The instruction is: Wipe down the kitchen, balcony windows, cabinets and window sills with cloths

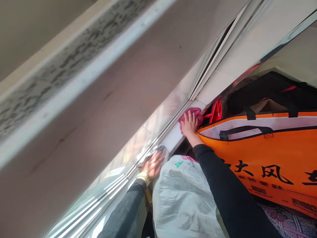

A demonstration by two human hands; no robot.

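My right hand [189,125] is on the white window sill, its fingers curved over a bunched pink cloth [198,114] and pressing it down. Lower on the same sill, my left hand [154,165] lies flat with its fingers spread. Beneath and beside its fingers is a pale, crumpled cloth [148,156], partly hidden and blurred. A yellowish band [143,176] circles my left wrist. The sill [170,140] shows between my two hands, along the foot of the window glass.
A stuffed whitish sack [183,198] stands between my arms. To the right, a large orange bag [262,152] with black handles touches my right wrist area. Behind it are a black bag [272,89] and a small red item [216,111]. The window frame [192,96] runs diagonally.
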